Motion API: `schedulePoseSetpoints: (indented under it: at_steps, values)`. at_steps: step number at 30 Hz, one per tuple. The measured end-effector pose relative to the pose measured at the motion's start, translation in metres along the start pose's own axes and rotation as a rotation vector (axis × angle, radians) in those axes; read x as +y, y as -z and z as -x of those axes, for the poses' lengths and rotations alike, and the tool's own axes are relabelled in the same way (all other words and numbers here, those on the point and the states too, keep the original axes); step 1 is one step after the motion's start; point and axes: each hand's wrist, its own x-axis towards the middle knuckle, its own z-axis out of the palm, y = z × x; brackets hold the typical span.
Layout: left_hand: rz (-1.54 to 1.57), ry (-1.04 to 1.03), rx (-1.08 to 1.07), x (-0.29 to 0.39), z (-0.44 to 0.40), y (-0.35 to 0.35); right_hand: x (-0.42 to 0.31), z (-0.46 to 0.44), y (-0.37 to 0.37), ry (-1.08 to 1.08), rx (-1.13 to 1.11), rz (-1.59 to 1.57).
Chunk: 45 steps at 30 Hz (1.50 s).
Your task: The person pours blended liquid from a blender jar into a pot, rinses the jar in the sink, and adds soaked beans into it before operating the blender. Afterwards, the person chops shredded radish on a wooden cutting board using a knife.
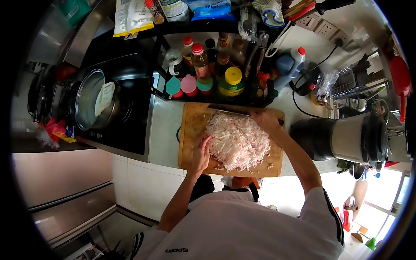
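A wooden cutting board (189, 130) lies on the counter with a wide heap of pale, pinkish shredded food (240, 141) on it. My right hand (265, 120) is closed round the handle of a knife (229, 109), at the board's upper right. The blade reaches left along the far edge of the heap. At the heap's left side rests my left hand (201, 151), its fingers close together and lightly touching the shreds. Whether those fingers grip any shreds cannot be made out.
A metal pot (89, 106) holding a pale utensil stands on the black stove (138, 86) at left. Behind the board, a black rack (173, 96) carries bottles and lidded jars. A large blender (353, 136) is to the right. A blue-grey jug (291, 69) stands at the back.
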Motion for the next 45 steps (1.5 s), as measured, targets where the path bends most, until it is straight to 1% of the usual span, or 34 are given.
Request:
schedulePoseSetpoints:
  at_steps: [3, 6, 9, 12, 14, 18, 21, 22, 24, 25, 26, 28, 30, 32, 34, 35, 38, 39, 42, 43, 45]
  values:
    - [-0.049, -0.022, 0.033, -0.004, 0.013, 0.005, -0.007, 0.000, 0.020, 0.125, -0.030, -0.052]
    - [-0.039, -0.017, 0.062, 0.005, 0.020, 0.010, -0.012, -0.005, 0.032, 0.102, -0.106, -0.045]
    - [-0.032, -0.008, 0.061, 0.015, 0.027, 0.013, -0.021, -0.025, 0.022, 0.058, -0.005, -0.046]
    - [-0.015, -0.024, 0.054, 0.025, 0.033, 0.012, -0.034, -0.045, 0.028, 0.082, -0.090, -0.001]
    - [0.025, -0.021, 0.048, 0.026, 0.041, 0.010, -0.032, -0.052, 0.007, 0.210, -0.106, -0.040]
    - [-0.026, -0.033, 0.016, 0.023, 0.059, 0.006, -0.034, -0.049, 0.045, 0.454, -0.173, -0.039]
    - [0.046, 0.015, -0.014, 0.024, 0.072, 0.012, -0.036, -0.020, 0.058, 0.389, 0.021, -0.005]
    - [0.047, 0.001, 0.031, 0.019, 0.076, 0.013, -0.043, -0.006, 0.073, 0.321, 0.029, -0.102]
    - [0.103, 0.088, 0.053, 0.008, 0.082, 0.019, -0.051, 0.016, 0.106, 0.179, 0.053, -0.275]
    - [0.077, 0.095, 0.076, 0.004, 0.082, 0.025, -0.060, 0.029, 0.118, 0.138, 0.097, -0.364]
    - [0.050, 0.094, 0.100, 0.000, 0.083, 0.033, -0.075, 0.040, 0.129, 0.015, -0.024, -0.464]
    - [0.218, 0.260, 0.143, -0.019, 0.092, 0.036, -0.111, 0.056, 0.148, -0.236, -0.258, -0.654]
    - [0.262, 0.345, 0.194, -0.020, 0.093, 0.046, -0.152, 0.069, 0.134, -0.396, -0.284, -0.882]
    - [0.299, 0.331, 0.239, -0.025, 0.094, 0.051, -0.194, 0.072, 0.109, -0.425, -0.043, -0.961]
    - [0.286, 0.299, 0.258, -0.028, 0.094, 0.059, -0.229, 0.073, 0.063, -0.420, 0.041, -1.022]
    - [0.258, 0.276, 0.252, -0.027, 0.094, 0.063, -0.242, 0.067, 0.072, -0.487, -0.001, -1.039]
    - [0.210, 0.230, 0.228, -0.020, 0.095, 0.074, -0.266, 0.063, 0.047, -0.493, 0.028, -1.096]
    - [0.201, 0.217, 0.220, -0.019, 0.094, 0.077, -0.266, 0.062, 0.047, -0.480, 0.036, -1.094]
    - [0.235, 0.199, 0.213, -0.018, 0.096, 0.082, -0.257, 0.065, 0.050, -0.573, 0.049, -1.024]
    - [0.236, 0.183, 0.208, -0.019, 0.096, 0.084, -0.248, 0.068, 0.049, -0.615, -0.043, -0.989]
    - [0.241, 0.153, 0.194, -0.022, 0.095, 0.085, -0.235, 0.071, 0.054, -0.641, 0.007, -0.953]
